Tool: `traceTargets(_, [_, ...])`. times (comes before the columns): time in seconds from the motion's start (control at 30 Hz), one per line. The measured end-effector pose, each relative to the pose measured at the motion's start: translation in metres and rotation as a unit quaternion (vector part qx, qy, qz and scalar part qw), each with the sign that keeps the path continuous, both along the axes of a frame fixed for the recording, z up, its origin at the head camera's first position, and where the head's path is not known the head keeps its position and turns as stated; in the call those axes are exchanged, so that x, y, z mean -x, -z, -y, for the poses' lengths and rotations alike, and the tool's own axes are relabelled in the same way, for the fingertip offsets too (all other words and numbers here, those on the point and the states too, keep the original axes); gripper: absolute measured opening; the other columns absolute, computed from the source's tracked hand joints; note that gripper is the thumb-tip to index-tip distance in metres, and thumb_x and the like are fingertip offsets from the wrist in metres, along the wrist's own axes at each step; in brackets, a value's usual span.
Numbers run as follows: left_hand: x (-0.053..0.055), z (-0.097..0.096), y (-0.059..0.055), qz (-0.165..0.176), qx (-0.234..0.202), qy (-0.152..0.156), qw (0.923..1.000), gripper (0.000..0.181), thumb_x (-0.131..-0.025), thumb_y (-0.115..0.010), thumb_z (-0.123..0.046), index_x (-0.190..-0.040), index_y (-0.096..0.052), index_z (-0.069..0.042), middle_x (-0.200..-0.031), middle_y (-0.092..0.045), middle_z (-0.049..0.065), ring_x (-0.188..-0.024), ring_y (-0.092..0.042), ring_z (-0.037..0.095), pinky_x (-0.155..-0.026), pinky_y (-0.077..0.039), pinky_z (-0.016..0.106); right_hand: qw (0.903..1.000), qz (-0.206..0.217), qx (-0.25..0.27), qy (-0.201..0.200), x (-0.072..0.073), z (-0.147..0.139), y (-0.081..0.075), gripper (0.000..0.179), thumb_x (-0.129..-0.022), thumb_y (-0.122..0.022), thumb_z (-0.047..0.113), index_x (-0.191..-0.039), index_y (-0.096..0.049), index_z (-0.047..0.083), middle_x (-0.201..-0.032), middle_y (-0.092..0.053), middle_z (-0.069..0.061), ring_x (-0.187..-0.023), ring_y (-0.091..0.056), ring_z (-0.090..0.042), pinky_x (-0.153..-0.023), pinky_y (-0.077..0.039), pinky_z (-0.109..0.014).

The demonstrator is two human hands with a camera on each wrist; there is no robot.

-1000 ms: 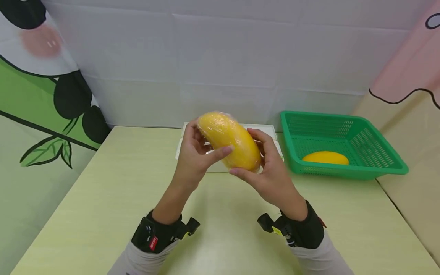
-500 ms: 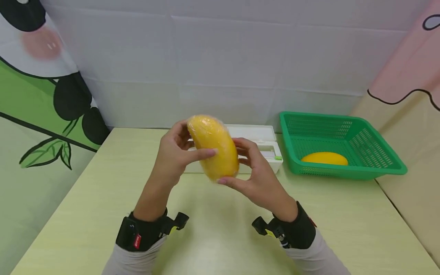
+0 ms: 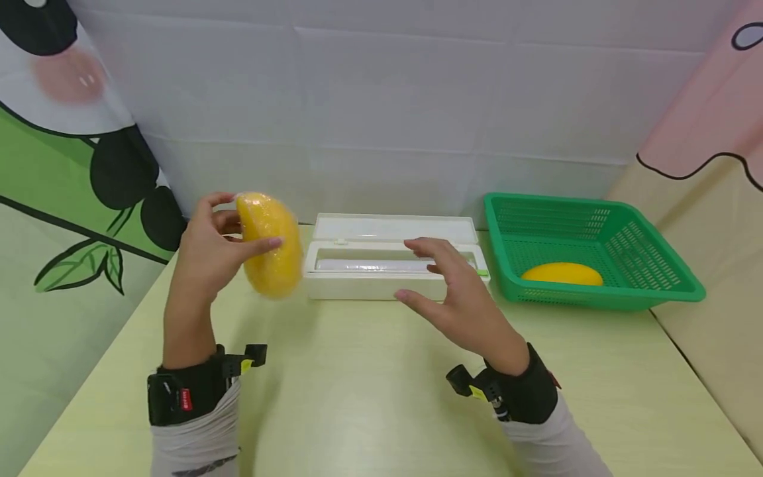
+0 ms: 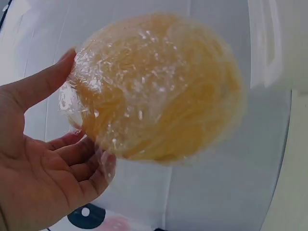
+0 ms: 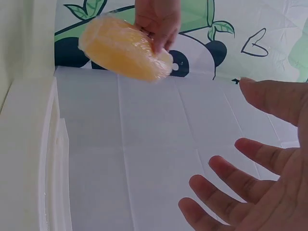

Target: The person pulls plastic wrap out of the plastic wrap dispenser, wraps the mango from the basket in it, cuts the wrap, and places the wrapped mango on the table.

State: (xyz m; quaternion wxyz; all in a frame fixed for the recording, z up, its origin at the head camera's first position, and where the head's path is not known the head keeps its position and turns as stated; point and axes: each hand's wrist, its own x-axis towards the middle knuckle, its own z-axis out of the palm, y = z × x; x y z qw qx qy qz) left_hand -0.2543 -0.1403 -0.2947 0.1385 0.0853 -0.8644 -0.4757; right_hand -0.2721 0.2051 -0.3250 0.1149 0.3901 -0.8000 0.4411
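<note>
At the far left, a panda print [image 3: 113, 156] on the backdrop stands beyond the table [image 3: 369, 377]. Your left hand [image 3: 203, 255], with a black band [image 3: 187, 394] at its wrist, holds the wrapped fruit [image 3: 271, 252] raised above the table, your thumb on the near face and your fingers around the far side. The fruit is yellow and rounded, its clear film creased and shiny in the left wrist view, and in the head view it appears upright, just left of the box. Next comes the white box [image 3: 375, 289], its lid [image 3: 396, 228] folded back behind it, with a pale roll [image 3: 369, 265] lying lengthwise inside and a green tab [image 3: 482, 272] at its right end. Your right hand [image 3: 461, 295] hangs in front of the box's right part, holding nothing, thumb and fingers spread wide. To the right of the box sits the green basket [image 3: 596, 297], and a second fruit [image 3: 563, 273], also yellow, lies in it near the front wall, partly hidden by the rim.
</note>
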Motion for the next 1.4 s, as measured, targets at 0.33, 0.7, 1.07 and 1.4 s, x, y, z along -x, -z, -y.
traceTargets(0.33, [0.009, 0.04, 0.023, 0.129, 0.1, 0.053, 0.9851, 0.106, -0.083, -0.08, -0.042, -0.155, -0.014, -0.003, -0.138, -0.044, 0.033, -0.118, -0.049, 0.048, -0.095, -0.045, 0.063, 0.9982, 0.015, 0.003, 0.058, 0.016, -0.028, -0.005, 0.044, -0.089, -0.076, 0.012, -0.13, -0.06, 0.006, -0.129, -0.062, -0.008, -0.122, -0.055, -0.025, -0.098, -0.047, -0.048])
traceTargets(0.7, [0.024, 0.042, 0.043, 0.198, 0.156, 0.174, 0.9519, 0.089, -0.089, -0.077, -0.027, -0.155, -0.021, -0.008, -0.142, -0.041, 0.029, -0.124, -0.044, 0.046, -0.101, -0.042, 0.061, 0.9901, 0.036, 0.015, 0.135, 0.016, -0.056, -0.022, 0.031, -0.094, -0.071, 0.016, -0.123, -0.066, 0.006, -0.122, -0.068, -0.006, -0.114, -0.06, -0.024, -0.095, -0.047, -0.045])
traceTargets(1.07, [0.025, 0.045, 0.049, 0.254, 0.173, 0.172, 0.9359, 0.091, -0.094, -0.069, -0.025, -0.158, -0.007, -0.002, -0.155, -0.021, 0.034, -0.134, -0.029, 0.052, -0.109, -0.026, 0.067, 0.9884, 0.072, -0.022, 0.132, 0.033, -0.061, -0.017, 0.035, -0.097, -0.066, 0.028, -0.125, -0.064, 0.007, -0.12, -0.068, -0.008, -0.112, -0.062, -0.023, -0.096, -0.049, -0.046])
traceTargets(1.4, [0.023, 0.054, 0.052, 0.35, 0.163, 0.131, 0.9133, 0.1, -0.095, -0.065, -0.024, -0.153, 0.01, 0.006, -0.151, -0.015, 0.04, -0.129, -0.027, 0.055, -0.109, -0.022, 0.07, 0.985, 0.114, -0.047, 0.121, 0.042, -0.062, -0.01, 0.036, -0.098, -0.065, 0.033, -0.125, -0.063, 0.008, -0.119, -0.067, -0.007, -0.111, -0.06, -0.021, -0.098, -0.046, -0.045])
